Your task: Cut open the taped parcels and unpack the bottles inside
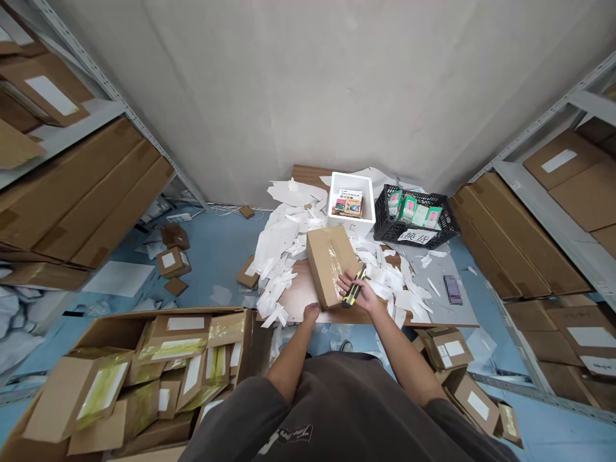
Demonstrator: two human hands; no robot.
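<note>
A taped brown cardboard box (332, 260) is at the front of the littered table, slightly turned. My left hand (312, 312) is at its lower left corner, fingers curled against the edge and partly hidden. In my right hand (360, 294) is a yellow and black utility knife (353, 289), held along the box's right side with some fingers spread towards the cardboard. I cannot make out whether its blade is out. Torn white paper (283, 237) lies around the box on both sides.
Behind the box stand a white bin (362, 226) with small packs and a black crate (445, 237) with green-and-white packs. A large carton (120, 316) full of taped boxes is at left. Shelves (108, 115) with cartons flank both sides. More boxes (452, 350) lie at right.
</note>
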